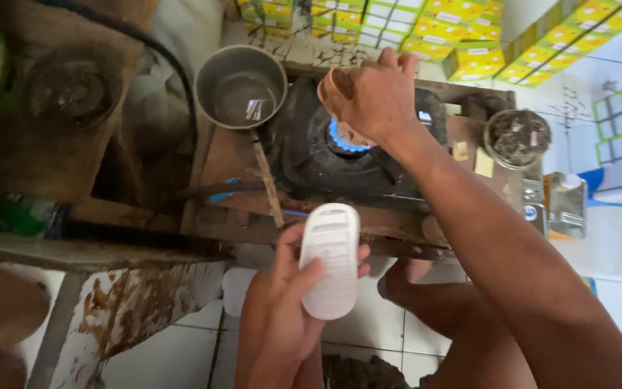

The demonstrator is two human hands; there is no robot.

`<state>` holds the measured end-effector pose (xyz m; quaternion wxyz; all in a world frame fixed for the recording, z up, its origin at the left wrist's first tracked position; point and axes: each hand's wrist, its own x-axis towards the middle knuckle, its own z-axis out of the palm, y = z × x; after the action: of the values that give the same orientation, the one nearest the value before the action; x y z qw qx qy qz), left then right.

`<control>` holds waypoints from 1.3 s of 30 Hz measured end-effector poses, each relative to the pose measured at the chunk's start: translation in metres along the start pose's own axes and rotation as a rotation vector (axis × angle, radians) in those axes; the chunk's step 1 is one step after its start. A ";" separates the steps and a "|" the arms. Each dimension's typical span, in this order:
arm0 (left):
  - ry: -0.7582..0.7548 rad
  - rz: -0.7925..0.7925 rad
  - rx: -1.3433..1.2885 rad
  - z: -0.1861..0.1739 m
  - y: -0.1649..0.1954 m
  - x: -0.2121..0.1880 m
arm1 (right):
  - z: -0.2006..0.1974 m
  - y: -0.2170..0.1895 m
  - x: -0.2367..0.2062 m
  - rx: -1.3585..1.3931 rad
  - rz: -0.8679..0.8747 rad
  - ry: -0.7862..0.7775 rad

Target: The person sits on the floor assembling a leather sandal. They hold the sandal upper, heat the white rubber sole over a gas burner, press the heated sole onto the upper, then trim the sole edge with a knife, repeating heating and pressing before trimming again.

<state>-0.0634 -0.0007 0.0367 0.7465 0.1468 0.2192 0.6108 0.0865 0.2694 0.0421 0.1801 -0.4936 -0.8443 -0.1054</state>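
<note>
My left hand (289,288) holds a white oblong ribbed plastic piece (331,259) low in the middle of the view, above my knees. My right hand (376,94) reaches out over a black gas burner (311,162) with a blue flame (340,138) and grips a small tan rounded object (334,85) just above the flame. What the tan object is I cannot tell. The burner sits on a worn wooden stand (232,155).
A grey metal pot (240,86) with liquid stands left of the burner. A round tin of dark scraps (517,137) sits at the right. Yellow-green boxes (440,29) are stacked behind. A black hose (160,54) curves at the left. White floor tiles (181,353) lie below.
</note>
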 end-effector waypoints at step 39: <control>-0.121 -0.117 0.154 0.016 -0.081 -0.219 | -0.215 -0.225 -0.422 0.956 0.564 0.246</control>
<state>-0.0211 -0.2311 0.0436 0.7794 0.2273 0.2281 0.5374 0.1223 -0.2537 0.0659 0.5017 -0.5475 -0.6065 0.2840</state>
